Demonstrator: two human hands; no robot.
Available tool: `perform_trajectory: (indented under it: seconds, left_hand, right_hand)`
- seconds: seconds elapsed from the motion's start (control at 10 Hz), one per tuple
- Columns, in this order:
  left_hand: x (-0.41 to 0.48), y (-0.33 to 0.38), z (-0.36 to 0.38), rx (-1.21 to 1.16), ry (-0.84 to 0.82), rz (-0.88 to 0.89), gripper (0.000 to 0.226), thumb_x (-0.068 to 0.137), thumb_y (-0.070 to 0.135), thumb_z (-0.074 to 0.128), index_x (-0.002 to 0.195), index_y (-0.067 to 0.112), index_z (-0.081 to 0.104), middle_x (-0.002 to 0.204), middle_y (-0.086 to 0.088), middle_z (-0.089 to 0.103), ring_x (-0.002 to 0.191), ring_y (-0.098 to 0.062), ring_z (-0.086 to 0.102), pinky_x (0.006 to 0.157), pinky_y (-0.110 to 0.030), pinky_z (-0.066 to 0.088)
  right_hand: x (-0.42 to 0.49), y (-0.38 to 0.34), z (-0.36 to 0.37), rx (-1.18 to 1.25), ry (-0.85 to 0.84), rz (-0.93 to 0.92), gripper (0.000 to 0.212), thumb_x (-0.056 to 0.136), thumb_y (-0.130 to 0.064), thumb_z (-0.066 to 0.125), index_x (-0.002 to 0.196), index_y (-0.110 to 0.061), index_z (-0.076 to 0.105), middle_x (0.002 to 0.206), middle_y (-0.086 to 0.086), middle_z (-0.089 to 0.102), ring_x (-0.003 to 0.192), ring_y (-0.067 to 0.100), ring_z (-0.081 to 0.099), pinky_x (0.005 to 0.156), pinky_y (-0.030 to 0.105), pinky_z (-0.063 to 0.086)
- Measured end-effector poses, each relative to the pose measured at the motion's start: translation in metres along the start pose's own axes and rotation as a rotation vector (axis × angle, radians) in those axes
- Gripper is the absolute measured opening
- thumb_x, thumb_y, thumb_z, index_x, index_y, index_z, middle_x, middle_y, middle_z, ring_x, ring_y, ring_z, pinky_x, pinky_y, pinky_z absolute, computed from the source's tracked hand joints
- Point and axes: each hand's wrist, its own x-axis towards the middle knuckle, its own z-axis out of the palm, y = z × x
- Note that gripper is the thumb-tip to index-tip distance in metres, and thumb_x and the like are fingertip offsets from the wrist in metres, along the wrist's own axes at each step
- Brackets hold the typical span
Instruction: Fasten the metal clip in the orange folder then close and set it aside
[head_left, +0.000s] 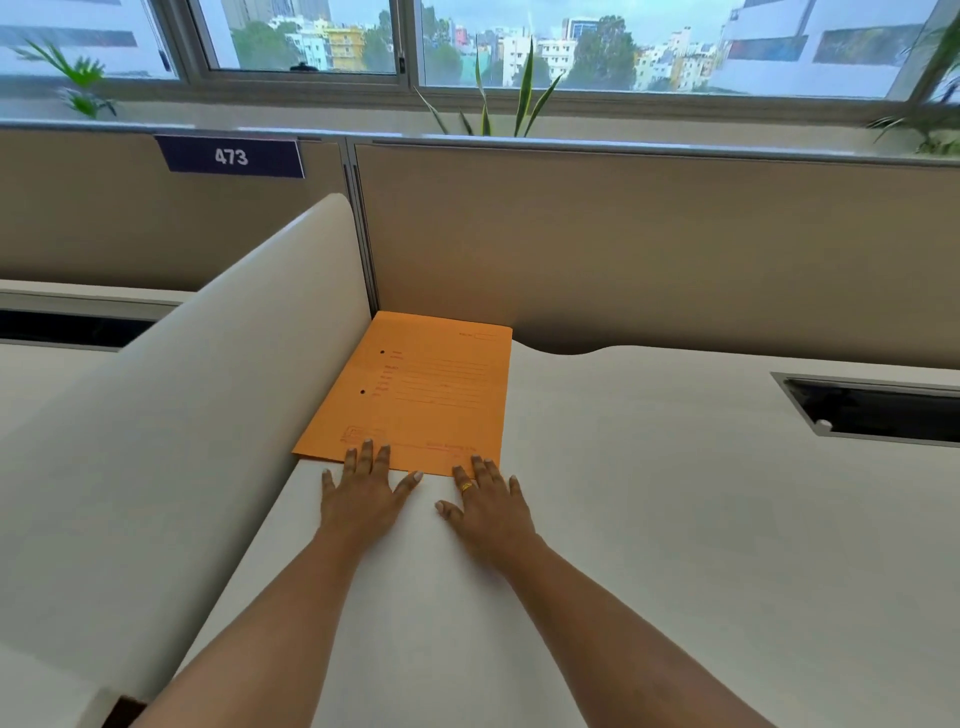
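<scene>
I see the orange folder (415, 395) lying closed and flat on the white tabletop (675, 519), at about 12 o'clock from the hands. Its far left corner sits in the angle where the white side divider (208, 389) meets the beige back panel (649, 249). Its left edge runs just beside the divider. Two small punched holes show near that left edge; I cannot see the metal clip.

Both forearms reach straight forward, palms down. The left hand (363, 493) lies flat with the fingers spread; its three middle fingertips rest on the near edge of the folder, while the thumb points to 2 o'clock and the little finger lies on the tabletop. The right hand (485, 506) is flat too, fingers spread, and two fingertips touch the near right corner of the folder. A gold ring (466, 487) is on one finger of this hand. Neither grip pinches anything; both are only pressing from above.

At 3 o'clock, well apart, a dark cable slot (878, 410) opens in the tabletop.
</scene>
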Motion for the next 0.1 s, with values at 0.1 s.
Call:
perform_trajectory:
  seconds: [0.1]
  left_hand:
    - [-0.026,0.0033,0.0066,0.025,-0.023,-0.002,0.072,0.092,0.059,0.021,0.149,0.019,0.002,0.16,-0.003,-0.004,0.147,-0.021,-0.002,0.117,-0.051,0.003]
  right_hand:
    - [-0.0235,0.003,0.0058,0.002,0.003,-0.009,0.061,0.096,-0.047,0.023,0.146,-0.017,0.009,0.158,0.008,0.0,0.146,0.021,-0.002,0.118,0.046,0.002]
